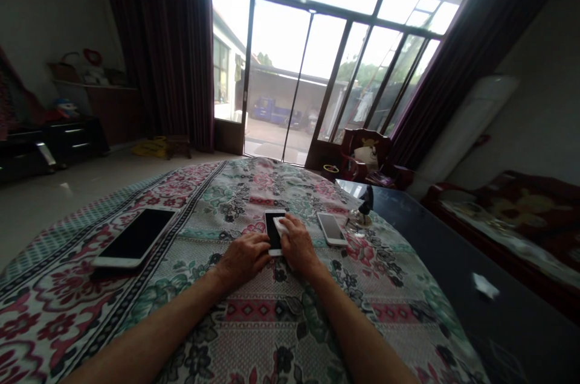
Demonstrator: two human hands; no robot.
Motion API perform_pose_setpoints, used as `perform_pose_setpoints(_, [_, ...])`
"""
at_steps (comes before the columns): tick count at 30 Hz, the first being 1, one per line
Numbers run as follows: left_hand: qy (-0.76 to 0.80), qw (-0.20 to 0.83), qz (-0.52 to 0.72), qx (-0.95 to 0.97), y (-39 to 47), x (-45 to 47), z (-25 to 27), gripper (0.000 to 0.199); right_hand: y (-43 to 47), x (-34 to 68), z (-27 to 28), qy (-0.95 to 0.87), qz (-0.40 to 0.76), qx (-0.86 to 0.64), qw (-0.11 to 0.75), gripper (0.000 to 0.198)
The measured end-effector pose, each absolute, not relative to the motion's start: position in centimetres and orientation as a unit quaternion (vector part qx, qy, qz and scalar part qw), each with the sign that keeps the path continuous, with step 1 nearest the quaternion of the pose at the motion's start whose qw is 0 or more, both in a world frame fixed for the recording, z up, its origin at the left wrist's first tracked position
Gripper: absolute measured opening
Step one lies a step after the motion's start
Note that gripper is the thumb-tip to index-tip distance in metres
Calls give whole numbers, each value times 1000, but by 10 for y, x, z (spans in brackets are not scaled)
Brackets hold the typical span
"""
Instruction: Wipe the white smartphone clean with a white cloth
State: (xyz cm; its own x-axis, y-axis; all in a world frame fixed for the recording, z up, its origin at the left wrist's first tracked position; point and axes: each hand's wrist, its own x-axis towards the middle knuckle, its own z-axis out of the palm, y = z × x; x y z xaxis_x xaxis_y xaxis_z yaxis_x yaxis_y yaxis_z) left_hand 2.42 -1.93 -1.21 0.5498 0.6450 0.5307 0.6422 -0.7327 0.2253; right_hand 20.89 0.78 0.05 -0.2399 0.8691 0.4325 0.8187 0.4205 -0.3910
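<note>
A white-framed smartphone [274, 241] with a dark screen lies on the patterned tablecloth [254, 342] in front of me. My left hand [244, 257] is at its lower left edge, fingers curled against the side and gripping it. Over the right part of the screen, my right hand [297, 244] presses a folded white tissue [280, 226] onto the glass. A second white smartphone [332, 229] lies just right of that hand. Farther left rests a larger white tablet [136, 238], its screen black. Beyond the second phone stands a clear bottle with a black spray head [365, 206].
A dark glossy table [435, 251] adjoins the cloth on the right, with a crumpled white tissue [485, 286] on it. Carved wooden chairs [367, 151] stand behind and to the right. Tall glass doors [285, 82] and dark curtains [167, 46] are at the back.
</note>
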Motion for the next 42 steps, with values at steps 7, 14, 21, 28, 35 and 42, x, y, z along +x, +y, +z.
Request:
perform_pose_setpoints(7, [326, 17, 337, 883, -16, 21, -17, 18, 2, 206, 12, -835, 37, -486, 256, 28])
perform_pose_setpoints(14, [323, 28, 331, 886, -16, 22, -15, 18, -3, 195, 22, -873, 26, -452, 180, 24])
perform_pose_setpoints(21, [349, 6, 333, 876, -17, 23, -19, 18, 13, 209, 16, -802, 15, -568, 186, 34])
perform_pose_setpoints(28, [338, 0, 333, 880, -18, 24, -16, 21, -10, 191, 20, -825, 7, -541, 162, 25])
perform_pose_setpoints(35, [348, 27, 341, 873, -18, 23, -19, 19, -5, 201, 21, -823, 14, -543, 169, 28])
perform_pose_setpoints(42, [348, 49, 347, 870, -17, 23, -21, 18, -18, 199, 19, -818, 33, -545, 180, 27])
